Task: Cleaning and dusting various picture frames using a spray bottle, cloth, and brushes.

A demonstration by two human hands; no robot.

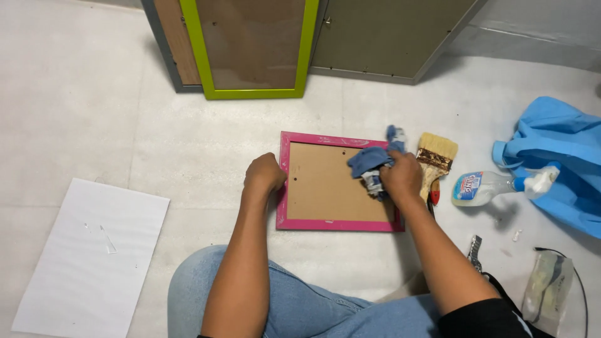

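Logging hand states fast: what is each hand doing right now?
Left hand: closed in a fist, pressing the pink frame at its left edge.
Right hand: closed, holding a blue cloth on the frame.

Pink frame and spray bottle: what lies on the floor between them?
In the head view, a wide paintbrush lies between the pink frame and the spray bottle, bristles pointing away from the person. The right hand, clutching a blue cloth, partly covers it.

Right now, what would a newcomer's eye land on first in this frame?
The pink picture frame lying back-up on the pale floor, centre. The left hand steadies its left edge while the right hand presses a blue cloth on its right side. A lime-green frame leans at the top.
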